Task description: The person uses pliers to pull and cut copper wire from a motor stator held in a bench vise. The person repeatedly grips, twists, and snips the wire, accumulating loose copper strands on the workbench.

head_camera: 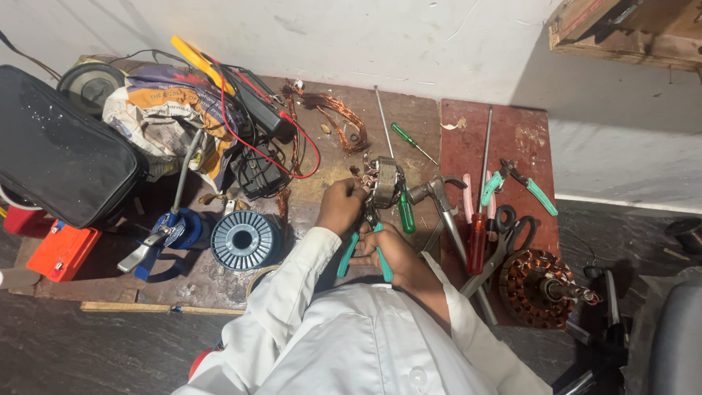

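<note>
My left hand (341,206) grips a round metal motor stator (385,179) held on edge over the wooden board (322,183). My right hand (393,252) is closed around green-handled pliers (349,252) whose jaws reach up to the stator's lower edge. A green-handled screwdriver (406,211) lies just right of the stator. White sleeves cover both forearms.
Blue wire spool (245,240) and a blue tool (167,232) sit at left, with a black bag (55,146), orange box (64,250) and multimeter with red leads (263,117). At right lie a hammer (447,212), scissors (512,227), green pliers (521,183) and a copper-wound stator (537,287).
</note>
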Demonstrator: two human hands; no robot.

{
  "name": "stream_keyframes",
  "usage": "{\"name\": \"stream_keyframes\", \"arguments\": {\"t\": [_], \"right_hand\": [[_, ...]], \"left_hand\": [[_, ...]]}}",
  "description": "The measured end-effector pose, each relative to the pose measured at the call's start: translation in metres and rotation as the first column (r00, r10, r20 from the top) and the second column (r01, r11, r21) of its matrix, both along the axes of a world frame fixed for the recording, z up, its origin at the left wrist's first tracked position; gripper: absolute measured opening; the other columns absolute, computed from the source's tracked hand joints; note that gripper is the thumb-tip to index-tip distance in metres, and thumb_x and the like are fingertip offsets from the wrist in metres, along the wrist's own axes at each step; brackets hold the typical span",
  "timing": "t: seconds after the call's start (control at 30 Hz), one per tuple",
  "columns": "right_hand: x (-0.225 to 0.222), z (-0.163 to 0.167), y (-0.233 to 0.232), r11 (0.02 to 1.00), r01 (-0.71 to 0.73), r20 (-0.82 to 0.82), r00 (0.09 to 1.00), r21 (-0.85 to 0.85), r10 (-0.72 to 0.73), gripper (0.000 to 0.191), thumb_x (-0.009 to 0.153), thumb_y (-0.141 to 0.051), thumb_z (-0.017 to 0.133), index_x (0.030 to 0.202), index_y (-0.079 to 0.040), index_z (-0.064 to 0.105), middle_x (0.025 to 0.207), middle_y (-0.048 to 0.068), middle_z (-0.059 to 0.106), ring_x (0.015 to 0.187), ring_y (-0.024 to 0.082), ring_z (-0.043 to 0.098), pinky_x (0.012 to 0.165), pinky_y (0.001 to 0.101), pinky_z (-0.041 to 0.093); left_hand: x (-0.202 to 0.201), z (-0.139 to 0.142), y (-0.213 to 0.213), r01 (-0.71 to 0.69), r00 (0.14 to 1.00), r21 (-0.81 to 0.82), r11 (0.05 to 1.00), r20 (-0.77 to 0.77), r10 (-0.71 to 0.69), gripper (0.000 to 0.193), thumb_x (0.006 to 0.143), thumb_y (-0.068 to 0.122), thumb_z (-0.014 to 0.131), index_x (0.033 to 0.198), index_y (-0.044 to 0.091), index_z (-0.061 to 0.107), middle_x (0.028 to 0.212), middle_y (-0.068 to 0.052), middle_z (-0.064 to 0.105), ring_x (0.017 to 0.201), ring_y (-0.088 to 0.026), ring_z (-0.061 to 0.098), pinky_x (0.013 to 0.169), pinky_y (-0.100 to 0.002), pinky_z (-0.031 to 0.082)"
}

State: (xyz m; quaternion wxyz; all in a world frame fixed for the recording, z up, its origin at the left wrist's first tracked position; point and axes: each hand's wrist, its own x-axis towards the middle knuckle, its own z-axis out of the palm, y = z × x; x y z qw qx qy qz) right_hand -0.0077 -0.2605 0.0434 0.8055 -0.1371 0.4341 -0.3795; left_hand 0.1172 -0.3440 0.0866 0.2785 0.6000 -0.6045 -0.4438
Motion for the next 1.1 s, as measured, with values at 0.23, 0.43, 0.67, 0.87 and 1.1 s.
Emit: {"name": "stream_keyframes", "arguments": {"t": [0.23,0.43,0.67,0.87,1.1], "right_hand": [[-0.002,-0.002,0.005,1.0,0.015,0.022,1.0,-0.016,-0.015,0.035,0.068,0.007,0.046,0.099,-0.01,0.051,0.107,0.01,0.06,0.11,0.03,0.064,0.1,0.059,0.053],[-0.003,0.001,0.007,1.0,0.014,0.033,0.999,-0.014,-0.014,0.04,0.069,0.005,0.048,0.106,-0.008,0.05,0.108,0.009,0.059,0.107,0.028,0.063,0.099,0.0603,0.051],[0.0,0.001,0.001,0.995,0.091,0.064,0.994,0.051,-0.094,0.045,0.069,0.006,0.052,0.112,-0.007,0.047,0.102,0.007,0.054,0.096,0.025,0.061,0.098,0.0685,0.052],[0.005,0.002,-0.001,0.999,0.038,-0.027,0.999,0.018,-0.038,0.068,0.073,0.009,0.049,0.134,-0.019,0.049,0.099,0.001,0.052,0.093,0.019,0.061,0.097,0.0658,0.052],[0.007,0.005,-0.001,0.999,-0.017,-0.099,0.995,0.036,0.02,0.082,0.069,0.01,0.044,0.145,-0.022,0.04,0.099,0.008,0.062,0.088,0.024,0.066,0.087,0.0533,0.056]], "left_hand": [[-0.002,-0.002,-0.001,0.019,0.999,0.009,1.0,0.039,-0.02,0.025,0.09,0.025,0.068,0.092,0.0,0.071,0.083,-0.024,0.071,0.082,-0.039,0.071,0.076,-0.045,0.052],[-0.001,-0.001,0.0,0.018,1.0,0.001,1.0,0.026,-0.018,0.024,0.091,0.024,0.068,0.094,0.001,0.072,0.087,-0.023,0.073,0.085,-0.039,0.072,0.078,-0.045,0.053],[0.001,0.007,-0.001,0.028,0.997,0.009,1.0,0.066,-0.028,0.023,0.089,0.024,0.067,0.097,0.003,0.072,0.085,-0.023,0.073,0.086,-0.04,0.072,0.078,-0.046,0.053],[0.003,0.004,-0.001,0.07,0.987,-0.014,0.997,0.147,-0.067,0.025,0.089,0.026,0.067,0.095,0.003,0.073,0.085,-0.025,0.071,0.089,-0.044,0.069,0.08,-0.049,0.052],[0.004,0.0,-0.002,0.063,0.991,0.006,0.998,0.121,-0.063,0.025,0.089,0.028,0.068,0.096,0.005,0.074,0.083,-0.023,0.072,0.087,-0.042,0.071,0.081,-0.048,0.052]]}}
